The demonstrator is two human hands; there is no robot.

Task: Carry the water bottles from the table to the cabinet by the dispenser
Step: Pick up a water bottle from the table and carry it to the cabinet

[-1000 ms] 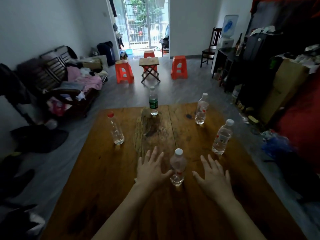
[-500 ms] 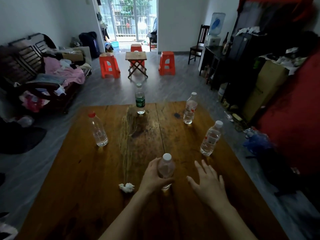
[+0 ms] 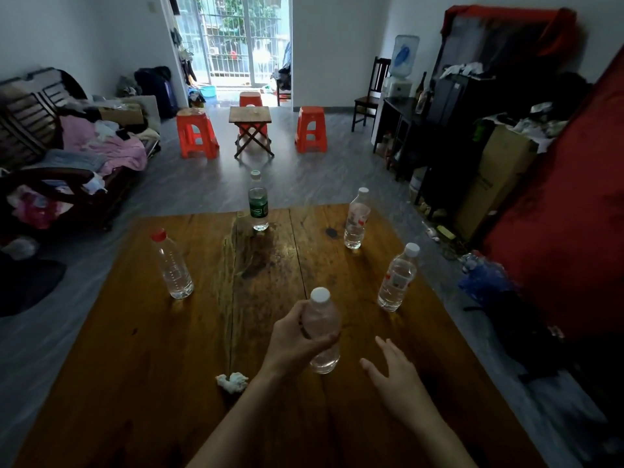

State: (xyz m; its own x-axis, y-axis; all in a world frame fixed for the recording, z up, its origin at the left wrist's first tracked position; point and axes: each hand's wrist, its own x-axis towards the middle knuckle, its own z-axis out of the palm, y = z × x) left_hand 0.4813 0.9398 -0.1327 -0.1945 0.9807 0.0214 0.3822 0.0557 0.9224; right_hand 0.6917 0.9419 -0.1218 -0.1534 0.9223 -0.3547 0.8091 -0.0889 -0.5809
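Since a second ago, left hand (image 3: 297,339) wrapped its grip around the clear plastic bottle (image 3: 320,327) on the wooden table (image 3: 152,366); right hand (image 3: 393,376) hovered open-fingered.

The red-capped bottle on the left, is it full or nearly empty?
Nearly empty. The red-capped bottle stands upright on the table, and its clear body shows water only near the base.

A crumpled tissue (image 3: 232,382) lay on the wood. Three orange plastic stools (image 3: 196,136) ringed a small folding table (image 3: 250,130). Clothes (image 3: 101,143) covered a slatted bench.
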